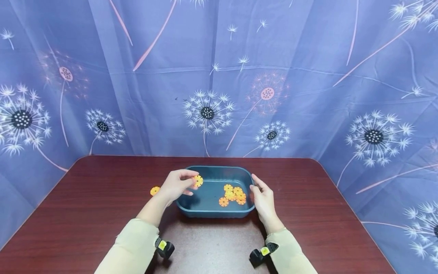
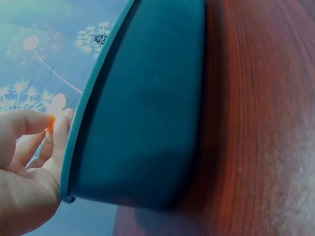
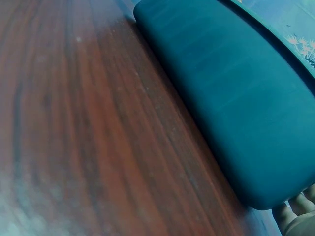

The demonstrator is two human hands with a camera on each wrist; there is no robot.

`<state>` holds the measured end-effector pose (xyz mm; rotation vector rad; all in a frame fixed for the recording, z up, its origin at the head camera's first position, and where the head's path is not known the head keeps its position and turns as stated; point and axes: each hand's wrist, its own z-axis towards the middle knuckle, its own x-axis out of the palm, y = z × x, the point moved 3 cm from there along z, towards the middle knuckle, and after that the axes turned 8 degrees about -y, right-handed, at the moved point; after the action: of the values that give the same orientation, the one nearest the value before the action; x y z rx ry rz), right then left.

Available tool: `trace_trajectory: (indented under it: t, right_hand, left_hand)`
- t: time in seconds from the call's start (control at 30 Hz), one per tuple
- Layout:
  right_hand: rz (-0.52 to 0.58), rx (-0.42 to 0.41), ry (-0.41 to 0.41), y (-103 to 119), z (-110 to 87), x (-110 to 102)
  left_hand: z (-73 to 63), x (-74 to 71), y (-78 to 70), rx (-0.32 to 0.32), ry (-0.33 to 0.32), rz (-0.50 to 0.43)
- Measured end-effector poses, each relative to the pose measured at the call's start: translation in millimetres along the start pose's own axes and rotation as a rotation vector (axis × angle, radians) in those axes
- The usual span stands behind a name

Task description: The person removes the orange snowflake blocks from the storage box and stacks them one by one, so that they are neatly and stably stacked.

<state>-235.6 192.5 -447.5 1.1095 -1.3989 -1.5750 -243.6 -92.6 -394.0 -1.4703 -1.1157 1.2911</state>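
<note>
A dark teal tub (image 1: 215, 214) with rounded corners stands on the table. Between thumb and fingers, my left hand (image 1: 176, 184) pinches a yellow-orange notched disc (image 1: 198, 180) over the tub's left side. In the left wrist view, the tub's wall (image 2: 142, 108) hides part of that hand. Several similar discs (image 1: 230, 195) lie in a loose heap inside, toward the right. My right hand (image 1: 264, 201) holds the tub's right end, thumb at the rim. Only its fingers (image 3: 298, 204) show at the corner of the right wrist view, against the tub's end.
Another yellow-orange disc (image 1: 155, 190) lies on the table left of the tub, partly behind the left hand. The reddish-brown wooden table (image 1: 318, 213) extends on both sides. A blue curtain (image 1: 164, 95) with dandelion prints hangs behind it.
</note>
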Motion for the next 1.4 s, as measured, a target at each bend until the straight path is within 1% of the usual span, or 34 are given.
trace_trajectory:
  t: [0.23,0.4,0.57,0.77,1.0,1.2,1.4]
  right_hand:
    - [-0.004,0.001,0.009,1.9,0.3,0.0]
    - [0.013,0.011,0.017,1.4,0.0,0.3]
    - [0.024,0.009,0.009,1.3,0.4,0.2]
    - [0.014,0.001,-0.011,0.6,0.9,0.2]
    - [0.008,0.000,-0.008,-1.7,1.7,0.3]
    - [0.001,-0.009,-0.006,-1.2,1.2,0.5]
    - [0.003,-0.004,0.008,-0.8,1.6,0.3]
  left_hand:
    - [-1.7,-8.6,2.7,0.002,-0.042,-0.029]
    - [-2.7,-15.4,5.2,-0.009,-0.053,-0.071]
    - [-3.4,-21.2,7.8,-0.022,-0.073,-0.086]
    - [-5.9,-27.7,8.7,-0.011,-0.099,-0.107]
    - [-7.7,-35.4,14.2,-0.004,-0.129,-0.126]
    - [-8.3,-42.4,20.2,0.006,-0.132,-0.135]
    - [-9.5,-46.3,25.1,-0.013,-0.129,-0.149]
